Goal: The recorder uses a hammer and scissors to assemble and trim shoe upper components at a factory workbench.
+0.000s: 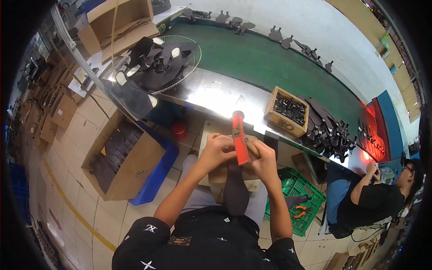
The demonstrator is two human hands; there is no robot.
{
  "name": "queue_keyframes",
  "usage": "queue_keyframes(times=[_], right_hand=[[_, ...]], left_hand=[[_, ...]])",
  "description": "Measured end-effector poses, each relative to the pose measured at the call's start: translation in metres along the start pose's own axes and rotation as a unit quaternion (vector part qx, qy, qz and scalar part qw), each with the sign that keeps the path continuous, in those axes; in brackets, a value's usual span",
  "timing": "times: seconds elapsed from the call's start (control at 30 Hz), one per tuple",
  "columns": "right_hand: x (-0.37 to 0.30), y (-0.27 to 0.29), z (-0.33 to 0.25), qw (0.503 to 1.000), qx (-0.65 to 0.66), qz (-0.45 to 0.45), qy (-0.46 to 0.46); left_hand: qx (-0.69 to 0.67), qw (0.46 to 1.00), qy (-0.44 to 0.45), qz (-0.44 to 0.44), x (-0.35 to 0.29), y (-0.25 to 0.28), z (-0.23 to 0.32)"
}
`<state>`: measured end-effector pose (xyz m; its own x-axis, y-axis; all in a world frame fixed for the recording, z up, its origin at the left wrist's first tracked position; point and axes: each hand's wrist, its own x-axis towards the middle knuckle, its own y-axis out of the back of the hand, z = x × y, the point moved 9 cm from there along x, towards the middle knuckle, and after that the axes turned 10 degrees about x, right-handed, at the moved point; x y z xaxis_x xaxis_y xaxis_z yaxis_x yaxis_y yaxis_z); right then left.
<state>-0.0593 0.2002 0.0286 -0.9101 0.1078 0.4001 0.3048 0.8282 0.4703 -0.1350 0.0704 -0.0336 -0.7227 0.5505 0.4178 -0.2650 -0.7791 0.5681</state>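
In front of me, my right hand (264, 161) is closed round the wooden handle (253, 148) of a hammer with a red head (240, 141). Just left of the head, my left hand (218, 153) has its fingers bent together; the hammer partly hides what they grip. Under both hands a dark insole (237, 193) points toward my lap, its narrow end covered by the hammer. Beneath it is a light brown block or board (218, 176).
A wooden box of small black heels (268, 109) stands on the metal bench edge (216, 87), beside piled dark insoles (321, 118). A wire basket (199, 56) of dark pieces is at left. Below are a cardboard box (135, 168) and green crate (317, 204). A co-worker (373, 198) sits right.
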Motion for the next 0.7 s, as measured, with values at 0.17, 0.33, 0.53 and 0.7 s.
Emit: queue_keyframes(times=[0.17, 0.33, 0.53, 0.7], right_hand=[[0.006, 0.0, -0.005, 0.998, 0.054, 0.001, -0.012], [0.006, -0.005, -0.005, 0.999, 0.032, -0.021, -0.014], [-0.004, -0.011, -0.011, 0.997, -0.059, -0.05, 0.024], [-0.006, -0.004, -0.02, 0.993, -0.104, -0.06, 0.001]], left_hand=[[0.006, 1.0, -0.017, -0.015, 0.001, 0.001, 0.005], [0.006, 1.0, -0.013, -0.012, -0.002, 0.001, 0.001], [-0.02, 1.0, -0.023, -0.004, -0.003, 0.008, 0.013], [-0.109, 0.994, -0.004, -0.016, 0.002, 0.007, 0.011]])
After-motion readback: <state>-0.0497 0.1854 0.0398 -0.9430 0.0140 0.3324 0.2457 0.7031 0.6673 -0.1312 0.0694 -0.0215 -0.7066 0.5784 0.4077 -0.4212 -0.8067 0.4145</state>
